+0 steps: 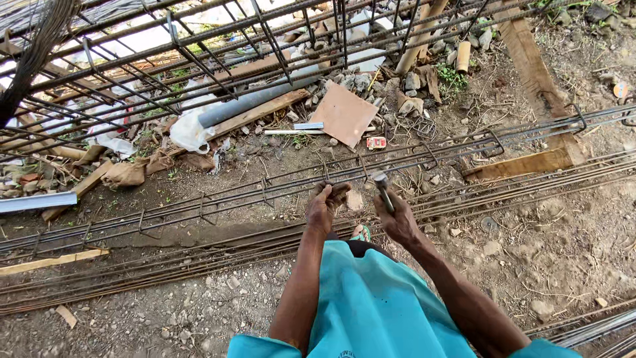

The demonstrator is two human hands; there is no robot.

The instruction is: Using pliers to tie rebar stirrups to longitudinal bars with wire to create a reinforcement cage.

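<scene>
Long steel rebars [218, 199] lie side by side across the dirt, joined by bent stirrups. My left hand [324, 205] is closed around a bar and what looks like thin tie wire at the middle of the bundle. My right hand [396, 219] grips a short metal tool [382, 189] with a round head, held upright just right of the left hand. Both forearms reach out over my turquoise shirt [377, 305].
A tied rebar cage [199, 59] stands behind, over rubble, a grey pipe [252, 101], a brown board [344, 114] and white sacks. Timber planks [536, 73] lie at the right. More bars [589, 328] rest at the lower right on stony ground.
</scene>
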